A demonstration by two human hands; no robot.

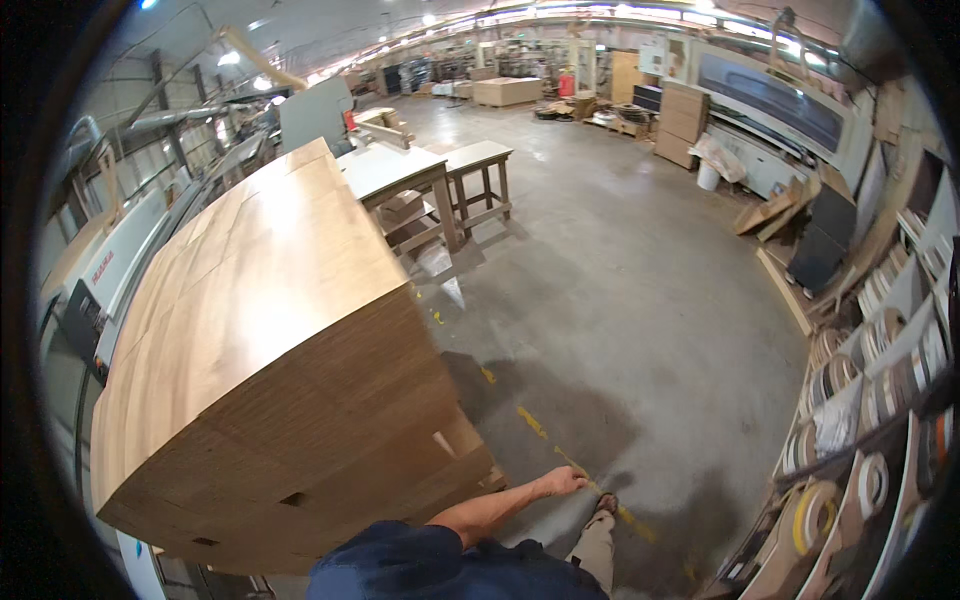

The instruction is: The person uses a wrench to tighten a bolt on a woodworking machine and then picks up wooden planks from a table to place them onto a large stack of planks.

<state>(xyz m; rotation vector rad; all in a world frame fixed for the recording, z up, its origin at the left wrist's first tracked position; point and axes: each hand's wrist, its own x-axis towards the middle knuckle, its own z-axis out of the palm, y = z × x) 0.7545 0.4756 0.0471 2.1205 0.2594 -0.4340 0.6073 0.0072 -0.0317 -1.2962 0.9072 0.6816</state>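
Note:
My left hand [562, 482] swings low in front of my body, over the concrete floor. Its fingers are loosely curled together, and no object shows in them. The bare forearm comes out of a dark blue sleeve. Nearest to this hand, on its left, is a tall stack of wood-grain panels [265, 270]; the hand is apart from it. A shod foot [606, 503] shows just beyond the hand, below a tan trouser leg [596, 550]. My right hand is outside the picture.
A worn yellow line [532, 421] runs along the concrete floor [620, 270]. Pale-topped worktables [385, 168] stand beyond the stack. Shelves with rolls of edge banding [815, 515] line the right side. A large machine with a dark window [770, 100] stands farther off, near a white bucket [708, 177].

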